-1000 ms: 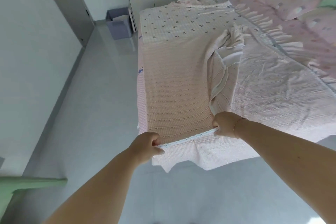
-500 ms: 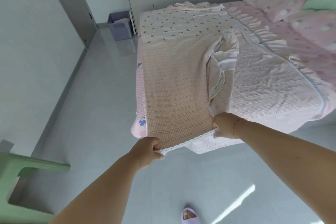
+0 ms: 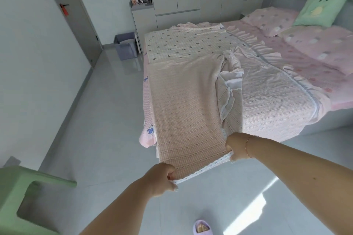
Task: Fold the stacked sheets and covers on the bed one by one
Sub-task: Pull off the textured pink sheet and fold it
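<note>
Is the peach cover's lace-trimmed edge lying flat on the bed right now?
No: the left hand and right hand grip the peach cover by that edge, holding it out past the bed.

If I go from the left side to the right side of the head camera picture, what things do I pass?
green stool → grey door → purple bin → left hand gripping the peach cover's white lace edge → right hand gripping the same edge → pink pillow → green cushion
</note>
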Tool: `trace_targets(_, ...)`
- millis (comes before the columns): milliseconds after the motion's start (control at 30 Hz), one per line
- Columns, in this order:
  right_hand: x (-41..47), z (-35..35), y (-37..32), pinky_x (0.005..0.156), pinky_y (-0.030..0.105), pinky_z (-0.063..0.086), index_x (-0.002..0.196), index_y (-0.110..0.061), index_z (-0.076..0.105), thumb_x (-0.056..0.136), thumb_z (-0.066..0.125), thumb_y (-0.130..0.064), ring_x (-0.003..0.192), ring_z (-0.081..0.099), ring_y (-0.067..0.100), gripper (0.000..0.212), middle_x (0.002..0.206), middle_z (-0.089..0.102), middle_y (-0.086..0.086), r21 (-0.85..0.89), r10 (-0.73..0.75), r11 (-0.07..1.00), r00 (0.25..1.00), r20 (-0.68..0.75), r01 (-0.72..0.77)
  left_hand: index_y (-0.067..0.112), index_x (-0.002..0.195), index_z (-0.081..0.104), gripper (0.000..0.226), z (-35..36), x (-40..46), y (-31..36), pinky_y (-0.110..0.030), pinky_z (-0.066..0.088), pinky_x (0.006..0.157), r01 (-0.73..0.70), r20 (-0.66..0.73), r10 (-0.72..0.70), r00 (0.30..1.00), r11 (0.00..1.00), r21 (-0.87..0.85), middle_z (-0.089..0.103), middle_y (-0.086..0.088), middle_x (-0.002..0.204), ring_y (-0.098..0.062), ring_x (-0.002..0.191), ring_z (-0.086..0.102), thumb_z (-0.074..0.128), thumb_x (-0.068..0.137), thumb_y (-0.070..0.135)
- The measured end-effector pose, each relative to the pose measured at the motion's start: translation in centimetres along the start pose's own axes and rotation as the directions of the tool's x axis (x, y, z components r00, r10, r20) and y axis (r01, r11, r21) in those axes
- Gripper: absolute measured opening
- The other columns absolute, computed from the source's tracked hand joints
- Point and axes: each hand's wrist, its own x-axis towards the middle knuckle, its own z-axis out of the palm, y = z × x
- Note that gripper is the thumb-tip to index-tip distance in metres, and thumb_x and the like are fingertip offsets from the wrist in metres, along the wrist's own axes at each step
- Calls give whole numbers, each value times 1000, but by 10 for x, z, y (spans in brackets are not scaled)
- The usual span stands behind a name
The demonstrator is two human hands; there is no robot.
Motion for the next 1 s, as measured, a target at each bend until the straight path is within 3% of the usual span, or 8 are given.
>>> trace_targets(67, -4, 10, -2, 57, 25, 32, 96, 2, 65, 82, 68, -29, 74, 45, 17, 34, 69, 41, -1, -15, -4, 1000, 999, 35, 4, 22, 62, 35, 45, 11, -5, 1, -25, 30, 55, 1, 11, -1, 1000, 1000, 14, 39, 8, 70, -9, 65, 39, 77, 77, 27)
trace_targets(167, -7, 21, -4, 60, 24, 39, 86, -10, 66, 86, 65, -25, 81, 50, 18, 15, 69, 49, -5, -63, -8, 998, 992, 123, 16, 23, 68, 41, 37, 20, -8, 2, -25, 34, 60, 4, 9, -4, 1000, 999, 43, 47, 7, 79, -14, 77, 47, 76, 79, 27)
trace_targets(200, -7, 24, -3, 67, 23, 43, 90, -13, 68, 87, 65, -23, 87, 55, 19, 11, 79, 58, -3, -64, -11, 998, 988, 154, 21, 24, 74, 44, 32, 21, -8, 2, -25, 37, 64, 5, 15, -6, 1000, 998, 58, 51, 6, 85, -15, 81, 49, 76, 79, 28)
trace_targets(267, -6, 26, 0, 88, 21, 45, 112, -16, 68, 88, 65, -22, 107, 58, 17, 25, 111, 66, -1, -24, -2, 1000, 985, 174, 7, 27, 89, 51, 27, 20, -7, -2, -24, 43, 76, 17, 19, -18, 1000, 999, 45, 56, 6, 96, -14, 89, 53, 76, 80, 30)
trace_targets(367, -7, 25, 8, 99, 23, 43, 121, -21, 64, 87, 65, -24, 116, 55, 15, 34, 124, 61, -5, 6, 8, 1000, 991, 133, -9, 27, 98, 54, 26, 18, -4, -10, -20, 45, 81, 65, -23, -66, 998, 997, -36, 57, 9, 97, -9, 90, 56, 74, 82, 32)
trace_targets(600, -8, 16, 44, 97, 30, 46, 112, -18, 68, 88, 62, -24, 112, 56, 16, 25, 117, 63, -3, 30, 20, 999, 996, 84, -22, 25, 100, 56, 24, -1, 37, 3, -19, 44, 79, 85, -54, -87, 995, 995, -52, 61, 7, 102, -9, 95, 59, 70, 85, 37)
trace_targets(800, 8, -1, 93, 95, 28, 46, 114, -19, 65, 88, 61, -26, 113, 56, 15, 27, 117, 63, -4, 105, 74, 991, 997, 34, -77, 24, 96, 59, 20, -30, 105, 69, -18, 44, 72, -27, -82, 23, 996, 998, -51, 62, 6, 99, -10, 92, 58, 70, 86, 37)
trace_targets(1000, 46, -34, 164, 93, 28, 44, 119, -18, 63, 91, 59, -32, 113, 56, 17, 31, 120, 62, -1, 172, 111, 979, 994, -19, -106, 16, 106, 63, 26, -54, 194, 137, -21, 47, 79, -74, -90, 71, 993, 997, -27, 63, 6, 102, -11, 96, 59, 64, 91, 38)
